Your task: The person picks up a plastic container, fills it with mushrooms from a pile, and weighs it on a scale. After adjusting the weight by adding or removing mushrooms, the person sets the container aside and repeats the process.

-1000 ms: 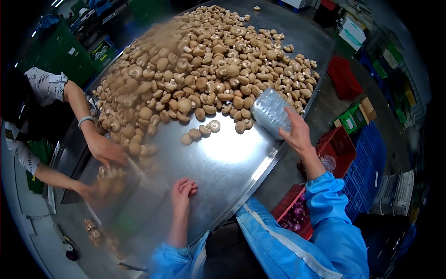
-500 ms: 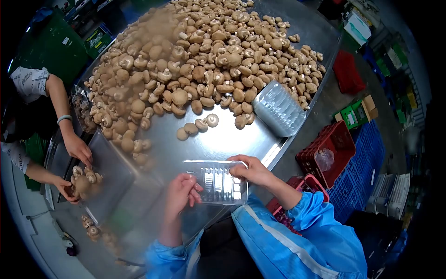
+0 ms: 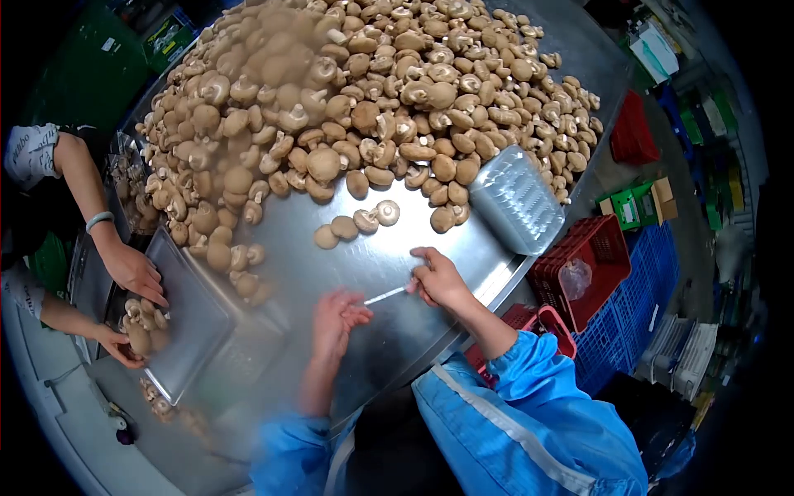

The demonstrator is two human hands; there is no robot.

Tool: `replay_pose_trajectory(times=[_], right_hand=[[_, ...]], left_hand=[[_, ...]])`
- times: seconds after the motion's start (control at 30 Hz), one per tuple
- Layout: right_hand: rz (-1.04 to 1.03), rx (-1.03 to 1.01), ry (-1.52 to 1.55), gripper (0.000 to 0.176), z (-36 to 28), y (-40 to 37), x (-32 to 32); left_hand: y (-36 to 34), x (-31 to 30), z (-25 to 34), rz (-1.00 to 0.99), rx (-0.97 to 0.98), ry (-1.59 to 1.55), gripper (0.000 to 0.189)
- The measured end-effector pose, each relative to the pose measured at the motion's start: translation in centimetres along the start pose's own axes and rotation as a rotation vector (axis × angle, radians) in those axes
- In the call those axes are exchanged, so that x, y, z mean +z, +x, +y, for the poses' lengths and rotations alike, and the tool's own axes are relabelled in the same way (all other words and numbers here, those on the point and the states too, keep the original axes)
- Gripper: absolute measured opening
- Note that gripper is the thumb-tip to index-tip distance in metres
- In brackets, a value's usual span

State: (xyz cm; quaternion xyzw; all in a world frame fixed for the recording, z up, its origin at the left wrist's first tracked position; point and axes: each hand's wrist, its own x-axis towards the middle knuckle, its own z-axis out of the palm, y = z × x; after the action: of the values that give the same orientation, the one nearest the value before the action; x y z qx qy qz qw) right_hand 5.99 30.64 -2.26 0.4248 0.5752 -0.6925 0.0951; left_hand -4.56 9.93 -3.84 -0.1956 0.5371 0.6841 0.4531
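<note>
A thin pale strip spans the gap between my two hands above the metal table; what it is, I cannot make out. Its right end is pinched by my right hand, the index finger raised. At the other end my left hand, blurred, has its fingers bent together around or against the strip. A row of several brown mushrooms lies on the metal just beyond my hands. Further off rises a large mushroom heap. A stack of clear plastic trays leans on the table's right edge.
At the left, a co-worker's hands are around a cluster of mushrooms beside a translucent tray. Red crates and a blue pallet stand on the floor at right. The table's edge runs close to my right arm.
The clear tray that was flat between my hands is no longer recognisable; only a thin strip shows there. My right hand has risen slightly. The view has shifted a little.
</note>
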Motion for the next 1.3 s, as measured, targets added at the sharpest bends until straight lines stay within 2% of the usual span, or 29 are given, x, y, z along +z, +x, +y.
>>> replay_pose_trajectory(times=[0.17, 0.27, 0.33, 0.37, 0.47, 0.53, 0.57, 0.67, 0.8, 0.93, 1.07, 1.2, 1.3], right_hand=[[0.080, -0.117, 0.115, 0.048, -5.0, 6.6, 1.9], [0.095, -0.226, 0.175, 0.047, -7.4, 11.0, 3.1], [0.176, -0.284, 0.154, 0.035, -9.4, 12.8, 4.2], [0.197, -0.250, 0.170, 0.024, -10.1, 13.3, 4.9], [0.189, -0.270, 0.214, 0.020, -10.1, 14.7, 5.5], [0.181, -0.325, 0.281, 0.019, -9.5, 14.6, 5.6], [0.186, -0.341, 0.281, 0.020, -9.0, 13.9, 5.7], [0.185, -0.352, 0.309, 0.017, -7.3, 12.8, 5.6], [0.175, -0.407, 0.378, 0.023, -5.6, 11.0, 5.8], [0.105, -0.402, 0.316, 0.026, -5.0, 8.5, 5.7], [0.043, -0.357, 0.318, 0.043, -5.3, 5.1, 6.3], [-0.028, -0.336, 0.192, 0.048, -6.4, 1.9, 7.7], [-0.048, -0.401, 0.075, 0.056, -6.2, 1.0, 9.7]], left_hand=[[6.6, 1.8, 6.2, 0.012, 0.122, 0.008, 0.044], [11.0, 3.3, 10.4, 0.050, 0.222, 0.080, 0.033], [13.9, 3.3, 12.4, 0.031, 0.283, 0.136, 0.029], [14.7, 3.3, 12.8, 0.050, 0.301, 0.150, 0.027], [15.6, 2.9, 13.1, 0.060, 0.359, 0.145, 0.024], [14.8, 2.7, 12.2, 0.012, 0.413, 0.064, 0.023], [14.3, 2.8, 11.8, 0.055, 0.382, 0.099, 0.029], [12.9, 2.4, 10.5, -0.012, 0.448, 0.052, 0.032], [11.1, 1.7, 8.6, -0.003, 0.442, 0.032, 0.041], [8.1, 1.0, 7.5, -0.035, 0.466, 0.036, 0.053], [3.6, 0.5, 7.7, -0.020, 0.488, 0.055, 0.056], [-0.4, -2.0, 9.1, 0.078, 0.426, 0.141, 0.064], [-4.0, -4.9, 10.8, 0.138, 0.464, 0.192, 0.056]])
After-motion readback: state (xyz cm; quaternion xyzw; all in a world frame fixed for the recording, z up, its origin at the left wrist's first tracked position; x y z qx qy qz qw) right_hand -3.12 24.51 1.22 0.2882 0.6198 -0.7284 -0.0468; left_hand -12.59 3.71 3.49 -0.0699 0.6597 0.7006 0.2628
